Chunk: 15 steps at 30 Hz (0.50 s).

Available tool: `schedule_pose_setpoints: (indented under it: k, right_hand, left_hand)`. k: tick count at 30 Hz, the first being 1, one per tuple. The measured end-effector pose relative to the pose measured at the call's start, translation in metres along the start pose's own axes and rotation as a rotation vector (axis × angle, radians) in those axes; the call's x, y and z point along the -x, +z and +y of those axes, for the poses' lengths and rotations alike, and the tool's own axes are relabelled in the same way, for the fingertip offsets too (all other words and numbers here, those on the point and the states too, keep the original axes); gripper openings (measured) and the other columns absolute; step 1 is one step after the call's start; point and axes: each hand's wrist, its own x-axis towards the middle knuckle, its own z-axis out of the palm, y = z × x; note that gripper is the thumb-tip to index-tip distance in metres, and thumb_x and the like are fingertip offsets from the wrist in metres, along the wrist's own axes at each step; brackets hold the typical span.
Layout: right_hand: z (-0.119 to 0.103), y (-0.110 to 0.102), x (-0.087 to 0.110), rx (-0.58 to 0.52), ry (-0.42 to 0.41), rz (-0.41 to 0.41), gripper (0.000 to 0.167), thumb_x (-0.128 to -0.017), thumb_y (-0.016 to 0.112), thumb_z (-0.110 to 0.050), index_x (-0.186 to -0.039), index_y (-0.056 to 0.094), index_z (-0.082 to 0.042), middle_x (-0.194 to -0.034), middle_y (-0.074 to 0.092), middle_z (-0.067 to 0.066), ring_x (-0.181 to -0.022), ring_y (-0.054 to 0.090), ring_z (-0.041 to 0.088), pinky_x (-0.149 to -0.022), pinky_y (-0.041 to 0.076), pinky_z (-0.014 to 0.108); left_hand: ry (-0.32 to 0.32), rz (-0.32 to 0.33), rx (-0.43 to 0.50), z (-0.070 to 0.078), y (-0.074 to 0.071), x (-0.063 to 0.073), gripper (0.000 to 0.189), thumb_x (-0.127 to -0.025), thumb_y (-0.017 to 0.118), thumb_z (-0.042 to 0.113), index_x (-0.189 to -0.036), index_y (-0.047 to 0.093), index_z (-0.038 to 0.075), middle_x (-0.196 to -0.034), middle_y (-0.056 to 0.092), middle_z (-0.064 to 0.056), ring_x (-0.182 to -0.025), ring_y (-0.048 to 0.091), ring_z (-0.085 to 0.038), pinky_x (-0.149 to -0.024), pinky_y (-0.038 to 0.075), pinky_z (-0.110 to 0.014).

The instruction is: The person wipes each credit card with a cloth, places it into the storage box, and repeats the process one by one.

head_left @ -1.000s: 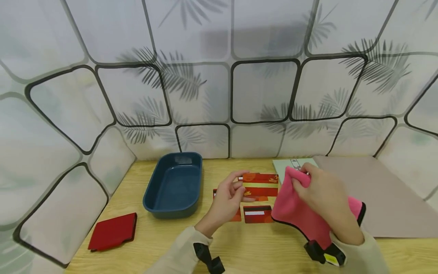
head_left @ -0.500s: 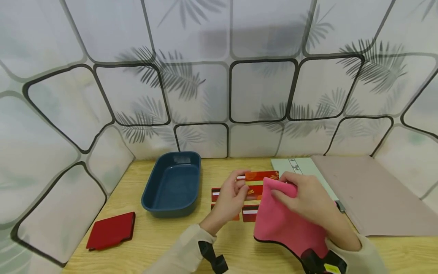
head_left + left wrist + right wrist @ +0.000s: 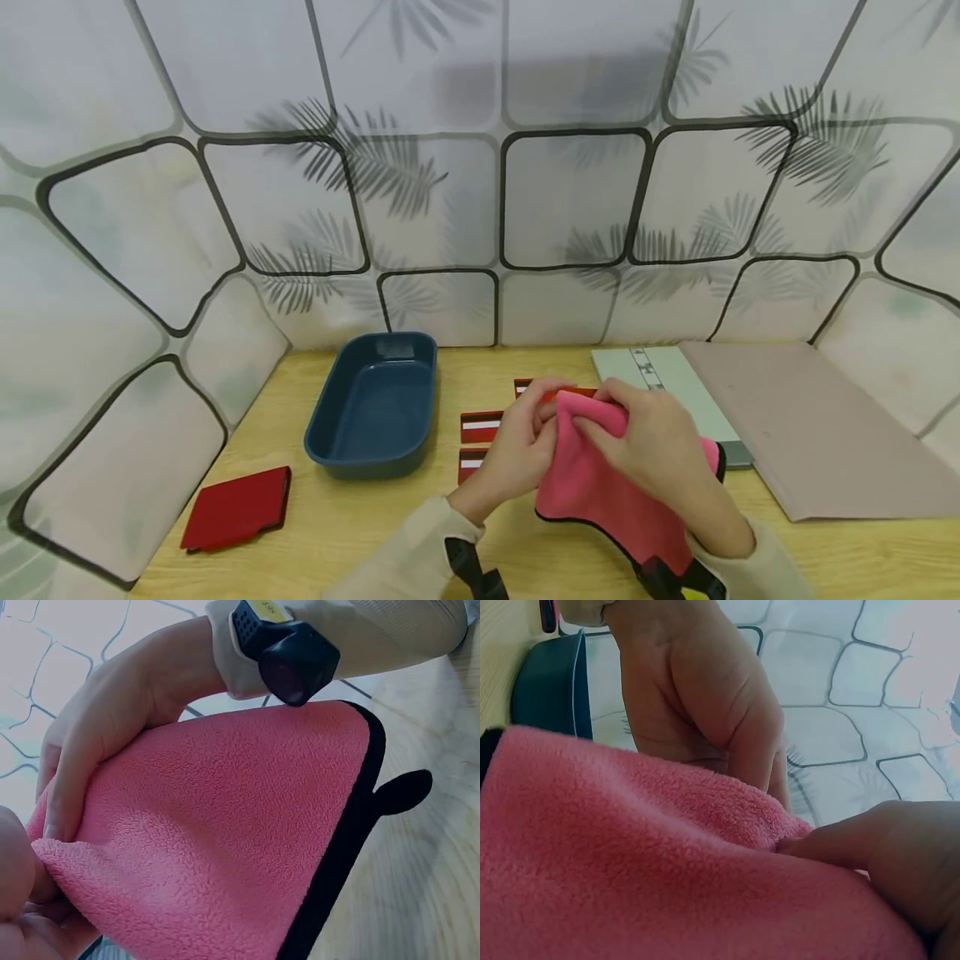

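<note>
My right hand [image 3: 660, 442] pinches a pink fleecy cloth [image 3: 600, 492] with a black edge, which hangs down below the fingers. Close against it, my left hand [image 3: 521, 442] holds a red card, mostly hidden behind the cloth; only a thin red strip shows above the cloth in the head view. In the right wrist view, the left hand [image 3: 712, 697] reaches behind the cloth [image 3: 630, 847], so its fingertips are covered. The left wrist view is largely filled by the cloth [image 3: 217, 832], with the right hand [image 3: 112, 712] gripping its far side.
Several red cards [image 3: 480, 427] lie on the wooden table [image 3: 390, 533] behind the hands. To the left are a blue tray [image 3: 320, 433] and a red wallet-like case [image 3: 237, 510]. A pale green notebook [image 3: 678, 375] and a greyish-pink sheet [image 3: 832, 433] lie to the right.
The right hand has carried the cloth leftward to the left hand, and the cloth now covers most of the held card. The left hand has shifted slightly right.
</note>
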Motion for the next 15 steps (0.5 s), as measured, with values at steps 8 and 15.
schedule_pose_setpoints:
  k: [8,15]
  right_hand:
    - [-0.01,0.004,0.004,0.119,0.083,0.029,0.032,-0.072,0.081,-0.022,-0.064,0.05,-0.015,-0.047,0.035,-0.007,-0.043,0.033,0.009,-0.042,0.026,0.024]
    - [-0.009,-0.003,0.003,0.145,0.144,0.046,0.03,-0.07,0.083,-0.018,-0.067,0.054,-0.012,-0.046,0.037,-0.004,-0.041,0.035,0.013,-0.04,0.027,0.025]
  left_hand:
    - [0.013,0.079,-0.045,-0.004,0.002,0.006,0.035,-0.097,0.039,-0.007,-0.131,0.046,0.001,-0.095,0.066,-0.025,-0.05,0.042,-0.003,-0.051,0.038,-0.014]
    - [0.077,0.136,-0.13,-0.007,-0.001,0.008,0.034,-0.096,0.042,-0.008,-0.128,0.05,0.003,-0.058,0.036,-0.01,-0.039,0.026,-0.002,-0.039,0.026,-0.016]
